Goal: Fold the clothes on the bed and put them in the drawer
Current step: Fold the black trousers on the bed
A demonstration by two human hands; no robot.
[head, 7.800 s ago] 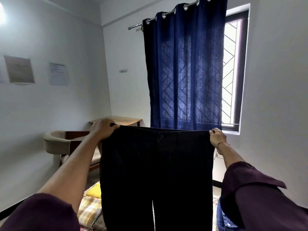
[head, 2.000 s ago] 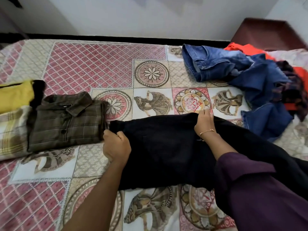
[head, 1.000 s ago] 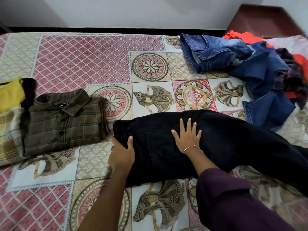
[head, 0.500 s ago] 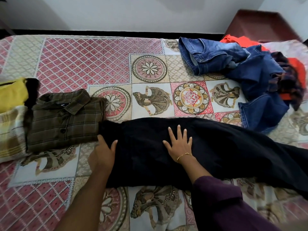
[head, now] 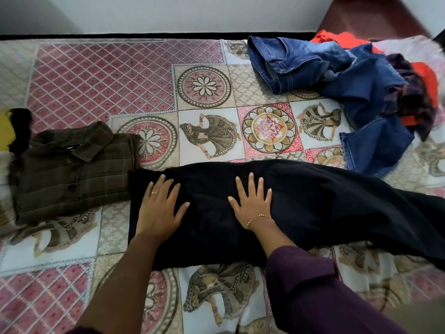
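A pair of black trousers point(head: 313, 203) lies folded lengthwise across the patterned bedspread point(head: 115, 75), waist end at the left, legs running off to the right. My left hand point(head: 160, 208) rests flat on the waist end with fingers spread. My right hand point(head: 252, 201), with a thin bracelet at the wrist, presses flat on the middle of the trousers. A folded brown checked shirt point(head: 72, 169) lies just left of the trousers. Crumpled blue jeans point(head: 337, 75) sit at the far right.
A yellow garment point(head: 4, 131) and a black one point(head: 20, 130) show at the left edge. Orange cloth point(head: 337, 38) and a dark checked garment point(head: 411, 92) lie in the pile with the jeans. A dark wooden headboard point(head: 368, 18) stands at the top right by the wall.
The trousers went from held up in the air to laid on the bed. My left hand has moved from the waist edge onto the cloth and now lies flat; my right hand stays flat.
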